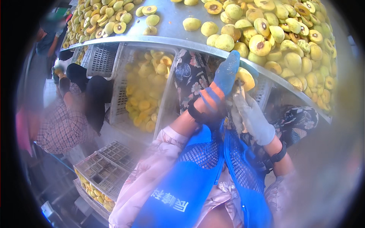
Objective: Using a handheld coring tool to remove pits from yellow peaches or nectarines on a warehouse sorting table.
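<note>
My left hand (228,74), in a blue glove with an orange cuff, is closed around a yellow peach half (246,78) just beyond the metal table's near edge. The cut face is toward me, with a brown pit area at its centre. My right hand (254,117), in a pale grey glove, grips a thin metal pitting tool (240,90). Its tip meets the middle of the peach half; the handle is mostly hidden in my fingers. Right beyond my hands, a large pile of halved peaches (291,60) lies on the metal table (171,27).
A pale plastic crate (164,108) of peach pieces stands left of my legs. Another peach heap (99,17) covers the table's far left. Stacked crates (110,161) sit at the lower left. A co-worker in a checked shirt (64,125) is close on the left.
</note>
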`<state>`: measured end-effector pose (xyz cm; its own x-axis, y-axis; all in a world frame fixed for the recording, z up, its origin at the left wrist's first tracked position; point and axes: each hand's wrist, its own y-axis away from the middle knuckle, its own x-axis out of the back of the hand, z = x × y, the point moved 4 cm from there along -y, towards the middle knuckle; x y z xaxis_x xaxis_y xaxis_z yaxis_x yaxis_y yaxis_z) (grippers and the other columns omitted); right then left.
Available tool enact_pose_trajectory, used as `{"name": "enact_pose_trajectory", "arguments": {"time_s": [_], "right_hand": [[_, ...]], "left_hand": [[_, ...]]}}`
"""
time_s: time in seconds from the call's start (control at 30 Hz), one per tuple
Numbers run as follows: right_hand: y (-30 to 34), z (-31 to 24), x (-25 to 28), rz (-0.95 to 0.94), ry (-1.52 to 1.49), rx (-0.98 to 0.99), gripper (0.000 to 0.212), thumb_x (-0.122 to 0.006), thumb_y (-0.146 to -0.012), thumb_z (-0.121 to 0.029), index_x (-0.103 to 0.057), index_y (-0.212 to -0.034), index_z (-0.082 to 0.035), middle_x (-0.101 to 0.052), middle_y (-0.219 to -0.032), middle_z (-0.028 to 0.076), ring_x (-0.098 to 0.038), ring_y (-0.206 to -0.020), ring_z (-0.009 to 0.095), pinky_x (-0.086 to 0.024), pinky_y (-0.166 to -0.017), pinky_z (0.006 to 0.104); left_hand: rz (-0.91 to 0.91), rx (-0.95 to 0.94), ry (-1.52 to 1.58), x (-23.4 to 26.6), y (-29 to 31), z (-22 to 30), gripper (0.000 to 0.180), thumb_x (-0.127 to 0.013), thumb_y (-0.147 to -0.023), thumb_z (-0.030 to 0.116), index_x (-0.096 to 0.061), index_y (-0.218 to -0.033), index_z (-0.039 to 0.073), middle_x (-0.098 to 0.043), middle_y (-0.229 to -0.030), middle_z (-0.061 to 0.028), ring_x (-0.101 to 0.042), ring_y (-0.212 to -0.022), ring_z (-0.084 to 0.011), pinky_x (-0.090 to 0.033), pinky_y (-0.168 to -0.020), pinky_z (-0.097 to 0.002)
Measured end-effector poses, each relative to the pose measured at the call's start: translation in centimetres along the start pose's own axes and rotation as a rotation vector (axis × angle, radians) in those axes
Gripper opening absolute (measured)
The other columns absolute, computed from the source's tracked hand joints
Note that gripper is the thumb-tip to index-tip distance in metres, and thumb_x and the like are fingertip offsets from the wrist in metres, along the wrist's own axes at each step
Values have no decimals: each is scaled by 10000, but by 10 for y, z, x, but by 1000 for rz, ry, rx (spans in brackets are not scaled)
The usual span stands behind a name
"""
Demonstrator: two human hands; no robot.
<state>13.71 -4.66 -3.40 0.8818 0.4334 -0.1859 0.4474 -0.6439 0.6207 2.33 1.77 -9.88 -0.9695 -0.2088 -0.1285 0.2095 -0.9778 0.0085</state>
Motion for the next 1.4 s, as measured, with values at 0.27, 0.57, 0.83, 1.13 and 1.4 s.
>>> {"name": "enact_pose_trajectory", "arguments": {"time_s": [0.27,0.57,0.83,1.13,1.4], "right_hand": [[18,-4,5,-242,-223,-147,301,-414,-966,-324,-483,-887,-42,-444,-496,29,-419,-386,108,-341,-388,247],[6,14,-17,44,401,591,251,-474,-950,-256,-518,-1033,-23,-470,-566,20,-452,-420,160,-428,-452,259],[-65,81,58,247,1122,153,466,-513,-889,-388,-497,-1154,-6,-634,-842,246,-619,-793,405,-476,-714,483],[-68,85,48,236,1214,306,510,-502,-875,-451,-505,-1129,-9,-629,-837,259,-613,-801,417,-468,-714,501],[-50,-40,19,485,695,583,459,-636,-836,-245,-493,-1229,-56,-635,-814,214,-635,-700,346,-493,-607,414]], "left_hand": [[-526,-409,-70,5,-3,30,361,-488,-943,311,-579,-1060,-18,-613,-948,-85,-568,-843,-155,-462,-783,-293],[-453,-534,360,6,6,-6,268,-454,-956,198,-553,-1106,-1,-629,-920,-104,-612,-798,-214,-512,-724,-294],[551,-260,-24,162,-11,8,375,-495,-918,333,-561,-1041,-14,-624,-919,-160,-616,-858,-289,-501,-758,-385],[84,-616,-1169,38,-82,20,494,-698,-743,280,-524,-1098,-16,-600,-917,-204,-586,-811,-366,-480,-740,-425],[-274,-195,246,44,-27,61,496,-536,-910,368,-466,-1247,11,-562,-1153,-126,-582,-996,-234,-503,-837,-381]]}}
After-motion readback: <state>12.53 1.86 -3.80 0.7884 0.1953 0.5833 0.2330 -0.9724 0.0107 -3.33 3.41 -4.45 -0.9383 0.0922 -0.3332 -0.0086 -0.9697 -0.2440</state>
